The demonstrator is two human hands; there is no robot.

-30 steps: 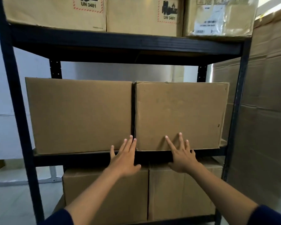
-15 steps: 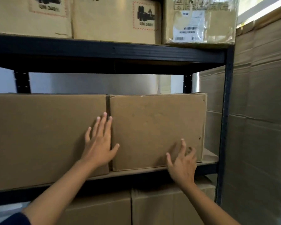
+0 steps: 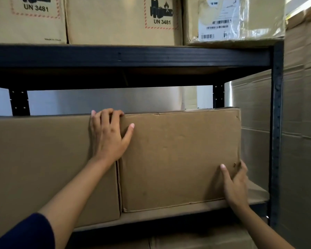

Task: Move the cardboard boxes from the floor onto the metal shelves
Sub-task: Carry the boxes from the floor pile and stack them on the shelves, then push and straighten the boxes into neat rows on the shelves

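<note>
The right-hand box [image 3: 180, 159] sat on the middle shelf [image 3: 196, 212], centre-right of frame, long axis across it. It was gripped diagonally: left hand [image 3: 108, 137] curled over its upper-left corner, right hand [image 3: 235, 184] round its lower-right edge (both equally near)

Two boxes sit side by side on the middle shelf [image 3: 196, 212]: the right box [image 3: 180, 159] touching the left box [image 3: 39, 168], more boxes [image 3: 122, 20] on the shelf above.
</note>
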